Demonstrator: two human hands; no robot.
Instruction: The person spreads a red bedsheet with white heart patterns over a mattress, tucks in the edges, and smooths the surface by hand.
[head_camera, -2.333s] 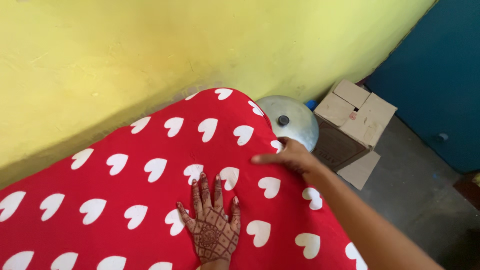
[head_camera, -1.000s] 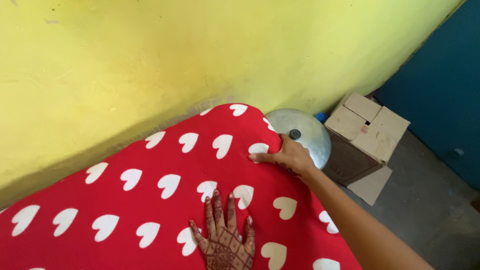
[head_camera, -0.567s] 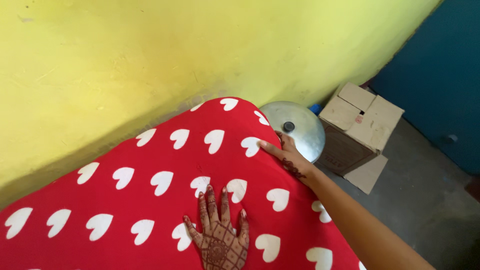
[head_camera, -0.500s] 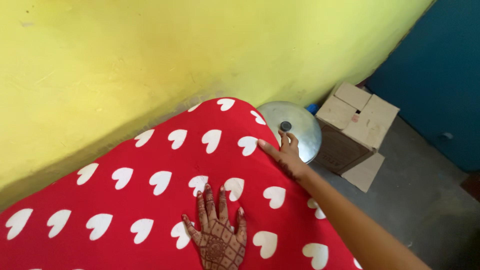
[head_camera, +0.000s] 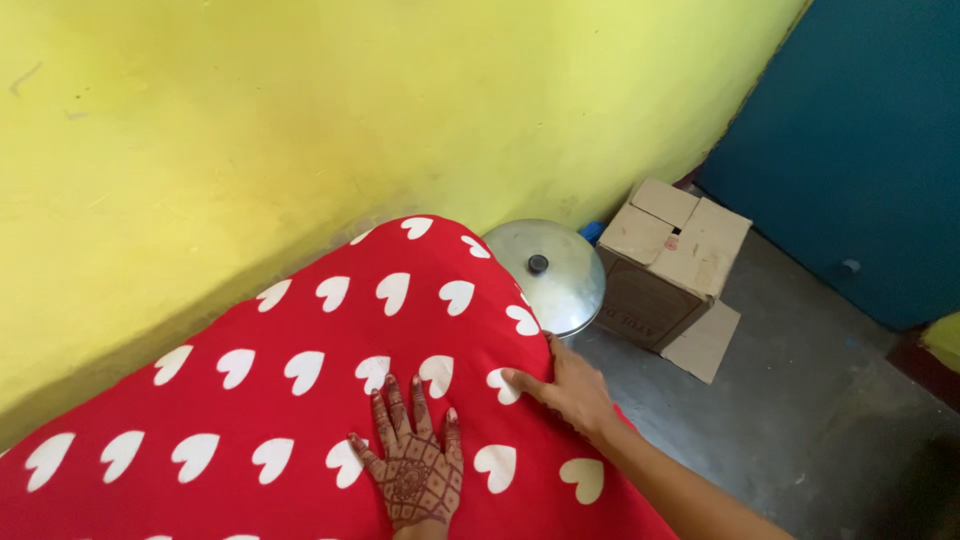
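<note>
A red cloth with white hearts (head_camera: 300, 400) covers a raised, padded surface that fills the lower left of the view and runs up against a yellow wall (head_camera: 300, 120). The cloth lies fairly smooth, with a rounded corner at its far end and its right edge dropping away toward a grey floor (head_camera: 800, 420).

Nearest the camera, the left hand (head_camera: 415, 470) rests palm down on the cloth, fingers spread wide and flat, its back covered in a dark henna pattern; it holds nothing. Just to its right, the right hand (head_camera: 570, 390) lies at the edge of the cloth with the thumb stretched across the top toward the left hand and the fingers curving over the side. Whether those fingers grip the fabric cannot be told, since they are hidden past the edge.

Beyond the right hand, close against the cloth's far corner, sits a domed metal lid (head_camera: 550, 275) with a small black knob. Right of that stands a cardboard box (head_camera: 672, 262) with loose flaps, one lying on the floor. Behind the box a blue wall (head_camera: 860, 150) meets the yellow one.
</note>
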